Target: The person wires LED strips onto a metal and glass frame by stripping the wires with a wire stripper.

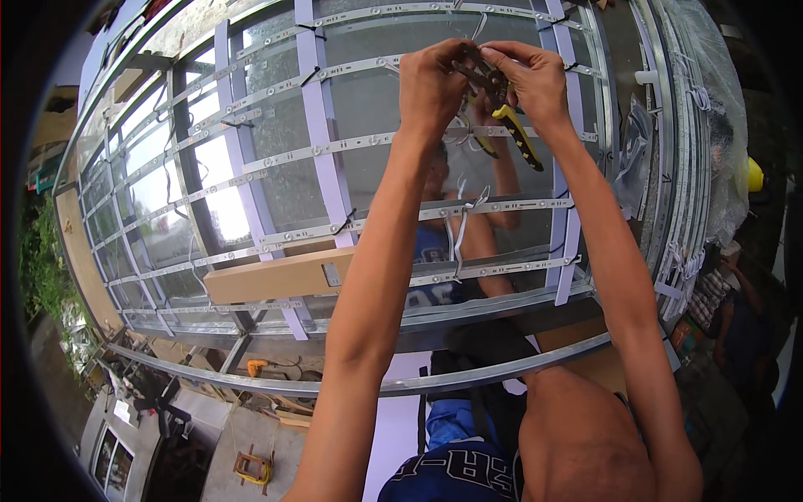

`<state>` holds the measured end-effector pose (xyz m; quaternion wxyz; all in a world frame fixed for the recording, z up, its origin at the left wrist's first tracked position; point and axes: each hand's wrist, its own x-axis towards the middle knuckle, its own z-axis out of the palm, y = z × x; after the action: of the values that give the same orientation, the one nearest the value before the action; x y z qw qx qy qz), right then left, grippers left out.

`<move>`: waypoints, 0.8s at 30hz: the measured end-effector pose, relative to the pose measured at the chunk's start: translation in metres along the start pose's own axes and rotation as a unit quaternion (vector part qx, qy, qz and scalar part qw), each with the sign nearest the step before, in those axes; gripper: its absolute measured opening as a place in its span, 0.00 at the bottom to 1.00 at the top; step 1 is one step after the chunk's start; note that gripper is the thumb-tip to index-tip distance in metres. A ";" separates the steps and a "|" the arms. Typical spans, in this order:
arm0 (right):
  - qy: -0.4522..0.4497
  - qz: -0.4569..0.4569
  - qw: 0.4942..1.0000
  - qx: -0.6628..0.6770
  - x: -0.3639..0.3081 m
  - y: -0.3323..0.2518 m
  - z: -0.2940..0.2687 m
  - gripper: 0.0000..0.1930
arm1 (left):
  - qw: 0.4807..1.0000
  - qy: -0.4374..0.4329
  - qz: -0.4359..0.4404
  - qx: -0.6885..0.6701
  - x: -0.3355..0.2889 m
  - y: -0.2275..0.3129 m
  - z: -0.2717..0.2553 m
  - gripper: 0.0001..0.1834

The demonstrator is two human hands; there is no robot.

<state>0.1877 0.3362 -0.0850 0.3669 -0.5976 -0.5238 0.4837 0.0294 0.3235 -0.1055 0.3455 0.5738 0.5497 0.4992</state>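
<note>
My left hand (429,88) and my right hand (535,84) meet above a framed panel, fingertips almost touching. Between them hang pliers with yellow-and-black handles (519,138); their dark jaws point toward my left fingers, and the handles hang below my right hand, whose fingers are curled around the pliers. A thin white wire (481,27) runs down to the pinched fingertips, where my left fingers are closed on it. Its end is hidden. Under my hands, LED strips (368,142) lie in rows across pale cross bars (322,134), with more loose white wires (458,230) sticking up.
A metal frame (276,385) borders the reflective panel in front of me. A long cardboard box (272,279) lies across the strips. At right are bundled metal profiles (682,125) and clear plastic wrap (728,151). An orange drill (258,366) lies below at left. Another person stands far right.
</note>
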 end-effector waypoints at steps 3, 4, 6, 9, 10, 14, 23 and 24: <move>-0.002 -0.023 1.000 -0.017 0.002 -0.002 0.001 0.10 | 1.000 -0.002 0.022 0.009 0.003 -0.004 -0.002 0.11; -0.008 -0.028 0.999 -0.017 0.005 -0.002 0.001 0.11 | 1.000 -0.003 0.026 0.003 0.005 -0.006 -0.003 0.11; -0.030 -0.028 0.999 -0.013 0.008 -0.001 0.001 0.11 | 1.000 -0.016 0.020 0.001 0.007 -0.008 -0.004 0.12; -0.069 -0.022 0.997 -0.003 0.011 0.000 0.000 0.12 | 1.000 -0.003 0.027 -0.007 0.007 -0.007 -0.005 0.11; -0.078 -0.022 0.997 0.001 0.012 0.000 0.001 0.12 | 1.000 -0.003 0.014 -0.011 0.006 -0.007 -0.005 0.11; -0.086 0.029 0.994 0.064 0.013 0.001 0.004 0.14 | 0.999 0.014 -0.035 -0.038 0.004 -0.005 -0.002 0.10; -0.117 0.046 0.986 0.109 0.036 0.027 -0.003 0.20 | 0.990 0.019 -0.084 -0.110 0.006 -0.010 0.003 0.09; -0.131 0.054 0.985 0.102 0.037 0.028 -0.002 0.24 | 0.992 0.014 -0.075 -0.101 0.006 -0.010 0.003 0.09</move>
<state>0.1966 0.3677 -0.1186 0.3278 -0.5155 -0.4822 0.6279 0.0284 0.3309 -0.1146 0.4303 0.4859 0.5431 0.5327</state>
